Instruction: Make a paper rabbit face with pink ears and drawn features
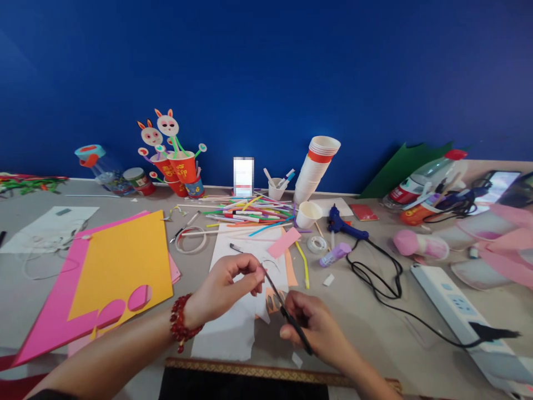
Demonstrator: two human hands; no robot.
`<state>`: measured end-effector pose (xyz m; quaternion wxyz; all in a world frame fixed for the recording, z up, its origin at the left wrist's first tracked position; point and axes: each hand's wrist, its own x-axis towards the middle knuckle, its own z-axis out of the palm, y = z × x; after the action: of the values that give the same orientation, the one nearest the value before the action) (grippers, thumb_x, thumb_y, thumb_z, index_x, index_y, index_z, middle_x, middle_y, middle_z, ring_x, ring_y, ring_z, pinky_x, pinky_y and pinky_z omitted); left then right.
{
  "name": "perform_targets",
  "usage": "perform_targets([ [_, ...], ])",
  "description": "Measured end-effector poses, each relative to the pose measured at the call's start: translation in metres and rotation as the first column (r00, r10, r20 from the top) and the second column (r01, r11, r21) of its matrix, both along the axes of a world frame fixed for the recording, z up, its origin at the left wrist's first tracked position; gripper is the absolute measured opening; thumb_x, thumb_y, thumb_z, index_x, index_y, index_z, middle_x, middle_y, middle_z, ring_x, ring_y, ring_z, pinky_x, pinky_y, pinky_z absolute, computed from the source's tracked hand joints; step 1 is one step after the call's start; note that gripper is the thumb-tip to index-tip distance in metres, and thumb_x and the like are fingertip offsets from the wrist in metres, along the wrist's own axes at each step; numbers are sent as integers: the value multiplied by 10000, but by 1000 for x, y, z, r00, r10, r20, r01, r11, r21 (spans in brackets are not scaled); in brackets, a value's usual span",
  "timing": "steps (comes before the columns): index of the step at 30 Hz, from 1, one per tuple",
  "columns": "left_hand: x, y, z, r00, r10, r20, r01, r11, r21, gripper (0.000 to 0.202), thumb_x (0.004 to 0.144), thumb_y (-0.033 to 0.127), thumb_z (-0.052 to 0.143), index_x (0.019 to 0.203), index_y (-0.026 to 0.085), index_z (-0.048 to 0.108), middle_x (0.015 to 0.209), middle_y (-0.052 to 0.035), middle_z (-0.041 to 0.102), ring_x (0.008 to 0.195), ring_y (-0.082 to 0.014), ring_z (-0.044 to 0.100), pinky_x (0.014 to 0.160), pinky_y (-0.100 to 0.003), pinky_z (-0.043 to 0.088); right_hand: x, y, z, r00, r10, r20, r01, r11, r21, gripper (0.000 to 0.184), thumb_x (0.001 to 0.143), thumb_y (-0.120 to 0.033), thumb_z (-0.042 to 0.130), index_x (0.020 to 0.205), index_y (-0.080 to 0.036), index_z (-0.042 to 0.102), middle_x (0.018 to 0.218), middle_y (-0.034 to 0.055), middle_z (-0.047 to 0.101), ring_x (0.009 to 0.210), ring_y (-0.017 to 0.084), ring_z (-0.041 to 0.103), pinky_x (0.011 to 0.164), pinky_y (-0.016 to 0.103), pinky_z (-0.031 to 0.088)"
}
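Near the front edge of the desk (366,328), the left hand (225,289) pinches a paper scrap (262,304); the right hand (316,328) keeps its grip closed on scissors (287,314), with bare surface just right.

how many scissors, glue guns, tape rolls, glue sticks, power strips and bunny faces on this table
scissors: 1, held in the right hand
glue gun: 1
tape rolls: 2
glue stick: 1
power strip: 1
bunny faces: 2
total: 8
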<state>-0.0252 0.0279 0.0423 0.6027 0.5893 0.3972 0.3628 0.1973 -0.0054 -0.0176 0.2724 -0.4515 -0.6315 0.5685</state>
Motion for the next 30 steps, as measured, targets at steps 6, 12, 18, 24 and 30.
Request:
perform_targets([
  [6, 0, 0, 0, 998, -25, -57, 27, 999, 31, 207, 905, 282, 569, 747, 149, 579, 695, -11, 619, 647, -110, 552, 640, -225, 458, -1, 1, 0, 999, 15, -29, -16, 999, -32, 649, 616, -786, 691, 649, -211, 392, 548, -71, 374, 519, 89, 291, 474, 227, 210],
  [12, -2, 0, 2, 995, -29, -98, 34, 998, 45, 195, 908, 270, 562, 756, 151, 591, 705, -14, 635, 648, -112, 566, 637, -226, 458, 0, 2, 0, 999, 7, -31, -7, 1000, -6, 656, 612, -799, 681, 635, -211, 389, 544, -72, 360, 516, 89, 284, 473, 231, 199],
  [18, -3, 2, 4, 992, -39, -120, 45, 998, 47, 218, 916, 289, 565, 753, 149, 597, 696, -12, 633, 643, -110, 565, 633, -224, 455, 0, 1, -3, 999, 5, -39, -5, 1000, 1, 655, 617, -798, 678, 635, -214, 382, 535, -74, 357, 506, 87, 278, 464, 230, 199],
  [24, -4, 2, 4, 991, -37, -129, 44, 998, 54, 220, 916, 296, 569, 756, 148, 601, 701, -9, 629, 644, -109, 565, 633, -222, 455, 0, 1, -5, 999, -2, -47, 3, 1000, 18, 654, 625, -789, 680, 633, -216, 367, 546, -74, 344, 517, 89, 270, 467, 227, 195],
  [30, -6, 4, 11, 984, -23, -177, 37, 996, 79, 256, 918, 319, 570, 724, 152, 594, 689, -7, 618, 656, -113, 566, 631, -218, 446, -1, 1, -6, 998, 3, -58, -3, 1000, 1, 643, 636, -782, 679, 644, -220, 367, 534, -71, 370, 508, 92, 289, 468, 224, 211],
])
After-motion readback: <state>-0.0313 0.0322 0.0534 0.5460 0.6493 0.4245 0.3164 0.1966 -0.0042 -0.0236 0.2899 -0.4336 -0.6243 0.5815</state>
